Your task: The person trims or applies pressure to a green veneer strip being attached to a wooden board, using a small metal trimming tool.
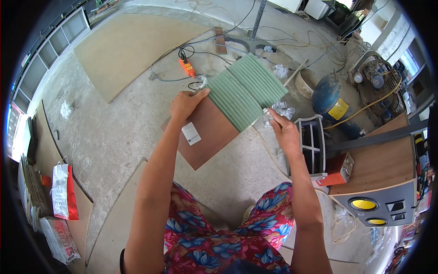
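Observation:
In front of me is a flat brown board [212, 130] with a white printed label [191, 133] on its face. Against its upper right side lie two green ridged panels [235, 100], split by a dark seam. My left hand [186, 106] grips the brown board's upper edge; its thumb reaches to the green corner and its other fingers are partly hidden. My right hand [286, 132] has its fingers bent, with the fingertips on the green panels' right edge by the seam. How the board and panels are joined cannot be made out.
An orange power strip [187, 67] with dark cables lies beyond the board, near a large tan sheet [137, 50]. On the right stand a blue air compressor tank [329, 93], a black crate-like frame [312, 146] and a speaker box [374, 201]. Bags [64, 192] sit far left.

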`<act>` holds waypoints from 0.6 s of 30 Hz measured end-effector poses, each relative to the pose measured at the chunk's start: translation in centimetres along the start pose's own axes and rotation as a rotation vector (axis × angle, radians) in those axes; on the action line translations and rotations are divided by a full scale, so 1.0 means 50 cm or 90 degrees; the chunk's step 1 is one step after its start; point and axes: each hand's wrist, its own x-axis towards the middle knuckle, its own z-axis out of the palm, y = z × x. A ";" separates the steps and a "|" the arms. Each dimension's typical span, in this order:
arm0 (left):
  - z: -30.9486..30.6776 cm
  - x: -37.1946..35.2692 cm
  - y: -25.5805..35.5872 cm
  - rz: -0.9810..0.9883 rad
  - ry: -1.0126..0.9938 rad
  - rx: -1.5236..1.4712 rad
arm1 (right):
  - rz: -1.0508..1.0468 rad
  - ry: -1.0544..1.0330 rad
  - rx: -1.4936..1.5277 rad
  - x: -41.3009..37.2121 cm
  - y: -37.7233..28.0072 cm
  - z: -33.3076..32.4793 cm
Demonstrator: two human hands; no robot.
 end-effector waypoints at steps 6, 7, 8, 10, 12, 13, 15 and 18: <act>-0.029 0.010 -0.018 -0.047 -0.021 -0.018 | -0.026 -0.001 0.053 -0.008 0.026 -0.018; -0.019 0.005 -0.021 -0.033 -0.017 -0.011 | -0.010 -0.023 -0.018 -0.005 0.013 -0.022; -0.004 0.001 -0.018 -0.018 -0.015 -0.005 | 0.008 -0.027 -0.008 -0.004 0.003 -0.007; 0.004 -0.004 -0.003 -0.008 -0.005 -0.008 | 0.027 -0.022 0.005 0.012 -0.011 0.005; -0.003 -0.008 0.007 -0.025 0.001 -0.012 | 0.034 -0.032 0.047 0.003 0.012 -0.011; -0.011 0.002 -0.002 -0.031 0.002 -0.013 | 0.054 -0.059 0.080 -0.005 0.035 -0.024; -0.024 0.023 -0.043 -0.052 -0.001 -0.010 | 0.093 -0.111 0.099 -0.023 0.054 -0.055; -0.027 0.019 -0.058 -0.088 0.017 0.011 | 0.123 -0.084 0.263 -0.018 0.078 -0.074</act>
